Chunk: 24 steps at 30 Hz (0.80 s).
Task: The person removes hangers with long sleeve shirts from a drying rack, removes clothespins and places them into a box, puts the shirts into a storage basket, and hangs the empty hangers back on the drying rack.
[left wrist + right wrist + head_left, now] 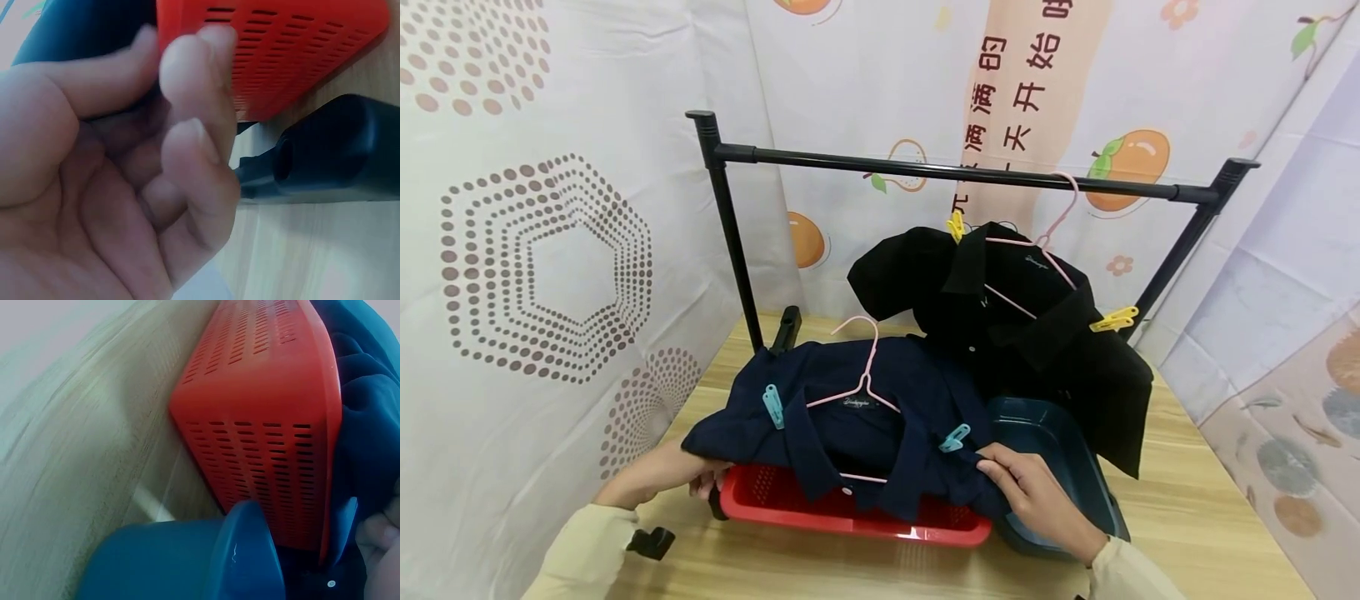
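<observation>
A navy collared shirt (880,367) on a pink hanger (867,379) lies over the red basket (850,523). Light-blue clothespins (773,406) are clipped at both of its shoulders. At the shirt's left sleeve, my left hand (676,468) holds the cloth from below, its thumb partly covered by fabric; the left wrist view shows its fingers curled. My right hand (1036,493) pinches the edge of the other sleeve between thumb and fingers, above the basket's right end. In the right wrist view, the navy cloth (372,434) hangs along the basket's rim.
A black shirt (925,275) hangs by a pink hanger (1060,212) from the black rack's bar (880,168), with yellow clothespins (1114,319) at its shoulders. Under it stands a dark blue tub (1030,417), right of the basket. The rack's feet (786,329) rest on the wooden table (1195,508).
</observation>
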Motion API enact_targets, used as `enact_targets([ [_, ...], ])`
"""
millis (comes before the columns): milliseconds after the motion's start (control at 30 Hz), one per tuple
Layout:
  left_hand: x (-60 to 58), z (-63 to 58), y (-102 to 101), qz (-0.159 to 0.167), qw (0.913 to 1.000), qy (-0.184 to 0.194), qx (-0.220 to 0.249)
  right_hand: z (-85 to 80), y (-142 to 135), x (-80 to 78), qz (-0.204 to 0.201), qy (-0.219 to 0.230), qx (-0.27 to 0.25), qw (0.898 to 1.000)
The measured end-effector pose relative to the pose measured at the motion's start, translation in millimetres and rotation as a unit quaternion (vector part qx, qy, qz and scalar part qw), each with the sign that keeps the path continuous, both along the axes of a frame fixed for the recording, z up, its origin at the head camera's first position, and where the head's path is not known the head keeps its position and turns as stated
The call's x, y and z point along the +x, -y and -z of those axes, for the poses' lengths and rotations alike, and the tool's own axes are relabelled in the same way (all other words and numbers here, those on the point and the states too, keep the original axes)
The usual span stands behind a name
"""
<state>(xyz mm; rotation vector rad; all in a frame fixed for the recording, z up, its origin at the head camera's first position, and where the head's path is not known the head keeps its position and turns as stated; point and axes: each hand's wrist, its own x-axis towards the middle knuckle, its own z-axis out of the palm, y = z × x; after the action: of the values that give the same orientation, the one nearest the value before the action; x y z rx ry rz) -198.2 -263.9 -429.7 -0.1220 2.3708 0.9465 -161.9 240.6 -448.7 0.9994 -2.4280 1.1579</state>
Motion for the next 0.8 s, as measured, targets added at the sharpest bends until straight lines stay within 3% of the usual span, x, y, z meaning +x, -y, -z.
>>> enact_targets([
  [67,1.5,-0.8,5,0.019,0.998,-0.045,0.04,0.0,0,0.5,0.004,0.007,-0.005,1.0],
  [100,3.1,-1.3,9,0.039,0.9933,-0.08,0.073,-0.3,0,0.7,0.007,0.009,-0.007,1.0],
  [167,5.1,-4.6,17,0.07,0.9787,-0.167,0.096,-1.3,0,0.7,0.009,0.01,-0.012,1.0],
  [267,5.6,-11.6,26,0.123,0.9445,-0.295,0.078,-3.2,0,0.1,0.014,0.006,-0.015,1.0],
  [333,4.6,-16.0,28,0.155,0.9147,-0.37,0.048,-4.5,-1,-0.8,0.017,0.007,-0.014,1.0],
  [433,1.9,-21.4,28,0.188,0.8754,-0.444,0.035,-6.0,-1,-3.2,0.023,0.005,-0.009,1.0],
  [500,0.6,-24.6,26,0.192,0.8578,-0.475,0.044,-6.5,-2,-5.2,0.025,-0.002,-0.007,1.0],
  [600,-0.1,-28.9,21,0.181,0.8471,-0.496,0.059,-7.1,-3,-8.2,0.025,-0.021,-0.004,0.999],
  [800,-8.6,-31.8,10,0.181,0.8613,-0.469,0.075,-10.5,-6,-12.0,0.027,-0.044,0.003,0.999],
])
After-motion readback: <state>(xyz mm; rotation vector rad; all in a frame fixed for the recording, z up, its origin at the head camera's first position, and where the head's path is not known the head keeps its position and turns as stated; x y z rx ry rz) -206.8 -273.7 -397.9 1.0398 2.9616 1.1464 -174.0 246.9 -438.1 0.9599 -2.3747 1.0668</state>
